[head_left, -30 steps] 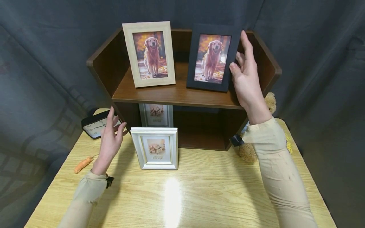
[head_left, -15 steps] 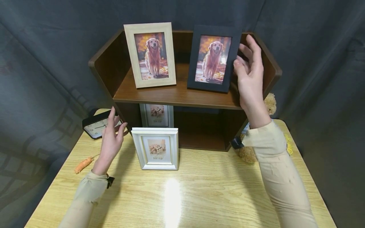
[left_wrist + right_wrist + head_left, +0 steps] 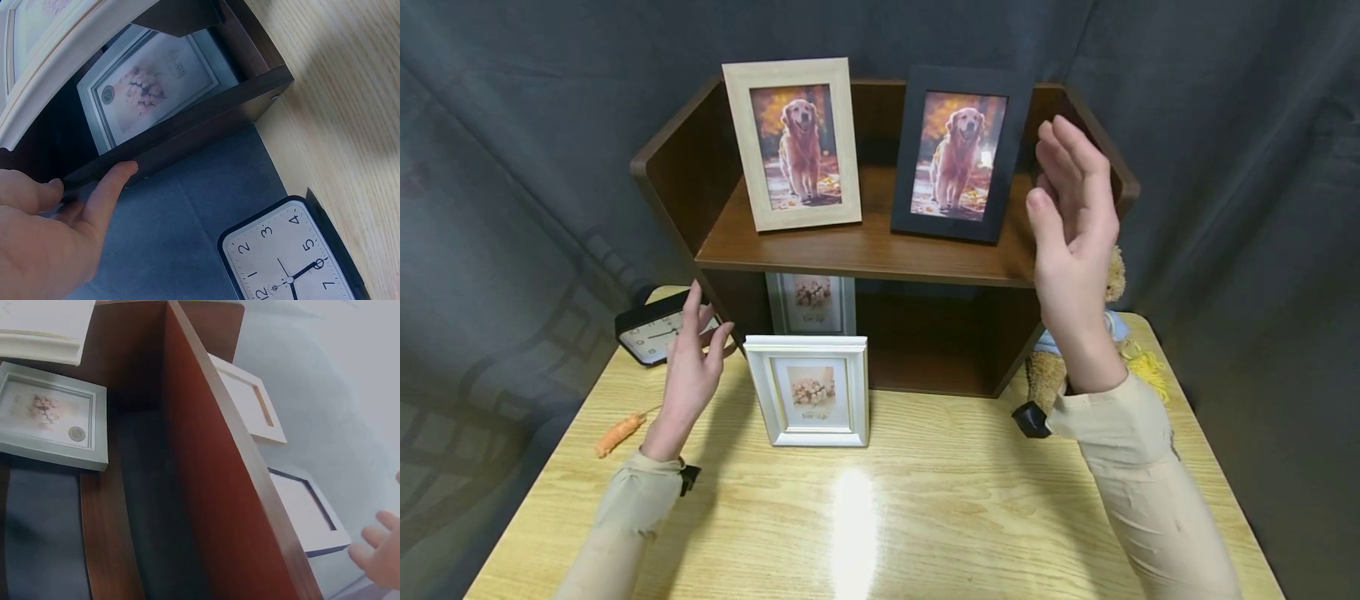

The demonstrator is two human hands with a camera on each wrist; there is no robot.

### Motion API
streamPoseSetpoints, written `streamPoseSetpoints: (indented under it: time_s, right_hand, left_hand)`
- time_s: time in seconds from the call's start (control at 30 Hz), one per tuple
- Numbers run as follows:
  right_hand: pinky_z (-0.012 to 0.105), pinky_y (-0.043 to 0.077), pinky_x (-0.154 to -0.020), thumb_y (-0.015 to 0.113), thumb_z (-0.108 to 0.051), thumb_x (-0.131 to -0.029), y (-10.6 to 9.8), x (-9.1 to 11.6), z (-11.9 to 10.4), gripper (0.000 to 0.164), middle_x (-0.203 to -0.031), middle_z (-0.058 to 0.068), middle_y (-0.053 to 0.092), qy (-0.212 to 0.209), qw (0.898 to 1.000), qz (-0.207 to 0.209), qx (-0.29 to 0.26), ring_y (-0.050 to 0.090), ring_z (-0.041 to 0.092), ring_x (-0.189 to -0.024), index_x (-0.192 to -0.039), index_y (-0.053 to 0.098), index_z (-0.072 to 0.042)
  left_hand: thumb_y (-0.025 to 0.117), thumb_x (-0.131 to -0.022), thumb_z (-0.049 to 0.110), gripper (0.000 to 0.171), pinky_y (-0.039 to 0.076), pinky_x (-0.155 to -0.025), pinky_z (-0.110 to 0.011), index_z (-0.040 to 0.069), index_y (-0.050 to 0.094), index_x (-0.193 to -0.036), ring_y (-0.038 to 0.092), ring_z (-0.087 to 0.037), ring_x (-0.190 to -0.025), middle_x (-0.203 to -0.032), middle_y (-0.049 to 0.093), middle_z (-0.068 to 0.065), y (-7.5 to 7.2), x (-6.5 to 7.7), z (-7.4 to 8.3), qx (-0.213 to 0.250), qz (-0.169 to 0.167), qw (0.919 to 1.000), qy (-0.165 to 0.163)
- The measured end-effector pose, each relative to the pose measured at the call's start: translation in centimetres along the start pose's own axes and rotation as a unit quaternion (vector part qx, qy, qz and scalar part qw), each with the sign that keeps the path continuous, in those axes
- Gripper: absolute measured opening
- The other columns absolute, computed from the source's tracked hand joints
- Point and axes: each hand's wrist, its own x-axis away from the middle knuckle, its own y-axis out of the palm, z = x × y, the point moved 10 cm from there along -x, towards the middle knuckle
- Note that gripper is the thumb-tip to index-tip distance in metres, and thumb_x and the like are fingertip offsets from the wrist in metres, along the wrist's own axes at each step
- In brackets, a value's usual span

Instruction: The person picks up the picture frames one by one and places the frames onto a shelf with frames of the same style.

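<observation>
My left hand [image 3: 694, 367] holds the left side panel of a dark brown shelf [image 3: 850, 260], thumb at its front edge and fingers along the outer face; the left wrist view shows that panel [image 3: 187, 128] beside the fingers. To the right of a black picture frame [image 3: 917, 150], apart from it, my right hand [image 3: 1075, 233] hovers with loosely bent fingers, holding nothing. The black frame and a cream picture frame [image 3: 853, 158], both with a dog photo, stand on the upper shelf. A white picture frame [image 3: 756, 358] is in front, and a grey-green picture frame [image 3: 848, 304] stands inside the lower compartment.
A black-rimmed clock [image 3: 651, 333] lies tilted behind the left hand, near an orange fuzzy item [image 3: 619, 435]. At the right is a brown teddy bear [image 3: 1043, 379], partly hidden by the right arm, with yellow strands [image 3: 1146, 371] beside it. Dark curtains [image 3: 1240, 167] surround the wooden table [image 3: 940, 517].
My right hand has let go of the black frame's right edge and moved away to the right and down. The frames stay in place and the left hand has not moved.
</observation>
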Motion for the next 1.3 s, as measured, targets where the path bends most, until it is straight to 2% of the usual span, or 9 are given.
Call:
streamPoseSetpoints:
  time_s: [0.13,0.33,0.47,0.63,0.73,0.9,1.1,1.3]
  right_hand:
    - [0.042,0.039,-0.127,0.053,0.008,-0.105,0.0,1.5,-0.9,0.048,-0.154,0.014,0.057,-0.007,1.0,-0.017,-0.022,0.051,0.029,-0.145,-0.152,0.053,0.0]
    - [0.043,0.04,-0.126,0.054,0.006,-0.104,0.8,3.4,-1.8,0.051,-0.156,0.015,0.056,-0.009,0.997,-0.074,-0.027,0.051,0.031,-0.146,-0.154,0.051,-0.001]
    - [0.043,0.041,-0.126,0.053,0.005,-0.106,1.2,4.7,-1.8,0.052,-0.158,0.015,0.054,-0.004,0.994,-0.104,-0.03,0.05,0.031,-0.147,-0.157,0.049,-0.001]
    - [0.042,0.042,-0.125,0.054,0.006,-0.107,1.9,6.4,-1.5,0.051,-0.16,0.017,0.051,0.005,0.989,-0.136,-0.053,0.048,0.034,-0.148,-0.158,0.048,0.001]
    - [0.041,0.042,-0.125,0.056,0.005,-0.108,2.4,7.6,-1.0,0.051,-0.161,0.018,0.049,0.009,0.987,-0.154,-0.054,0.047,0.035,-0.149,-0.157,0.047,0.003]
    - [0.042,0.043,-0.123,0.059,0.011,-0.104,3.1,9.8,0.5,0.057,-0.164,0.016,0.045,0.021,0.981,-0.187,-0.04,0.045,0.034,-0.15,-0.159,0.045,0.003]
    - [0.043,0.049,-0.119,0.068,0.01,-0.101,4.4,12.7,2.3,0.059,-0.164,0.017,0.044,0.021,0.975,-0.218,-0.039,0.048,0.037,-0.147,-0.156,0.046,0.006]
    - [0.042,0.053,-0.114,0.075,0.019,-0.091,6.1,15.8,4.7,0.072,-0.163,0.015,0.046,0.045,0.968,-0.247,-0.026,0.052,0.034,-0.143,-0.155,0.052,-0.002]
  left_hand:
    - [0.055,-0.106,-0.013,0.082,0.059,-0.083,-0.04,0.016,0.018,-0.173,0.066,-0.06,-0.112,-0.155,0.047,-0.035,-0.1,0.0,0.0,-0.004,0.0,1.0,-0.004]
    - [0.054,-0.107,-0.012,0.082,0.059,-0.084,-0.043,0.017,0.016,-0.174,0.065,-0.061,-0.113,-0.156,0.046,-0.035,-0.2,0.0,-0.1,-0.006,-0.002,0.9999,-0.011]
    - [0.053,-0.108,-0.011,0.081,0.059,-0.085,-0.042,0.017,0.015,-0.174,0.064,-0.061,-0.115,-0.158,0.044,-0.035,-0.1,0.0,0.0,-0.001,-0.006,0.9999,-0.012]
    - [0.055,-0.107,-0.01,0.08,0.058,-0.085,-0.034,0.014,0.016,-0.173,0.065,-0.06,-0.116,-0.158,0.044,-0.035,-0.1,0.1,-0.1,-0.008,-0.003,0.9999,-0.008]
    - [0.055,-0.107,-0.011,0.081,0.058,-0.085,-0.033,0.014,0.016,-0.173,0.065,-0.059,-0.115,-0.157,0.044,-0.035,-0.1,0.1,-0.1,-0.01,-0.002,0.9999,-0.007]
    - [0.054,-0.107,-0.012,0.081,0.059,-0.084,-0.039,0.015,0.017,-0.173,0.065,-0.06,-0.114,-0.157,0.045,-0.035,-0.1,0.1,0.1,-0.004,-0.003,1.0,-0.005]
    - [0.055,-0.106,-0.013,0.081,0.059,-0.083,-0.034,0.014,0.018,-0.173,0.066,-0.06,-0.112,-0.156,0.046,-0.035,-0.2,0.1,0.2,-0.002,0.002,1.0,0.002]
    - [0.054,-0.107,-0.011,0.08,0.059,-0.085,-0.04,0.016,0.017,-0.173,0.064,-0.062,-0.114,-0.157,0.045,-0.035,-0.1,0.1,0.3,0.004,-0.004,1.0,-0.008]
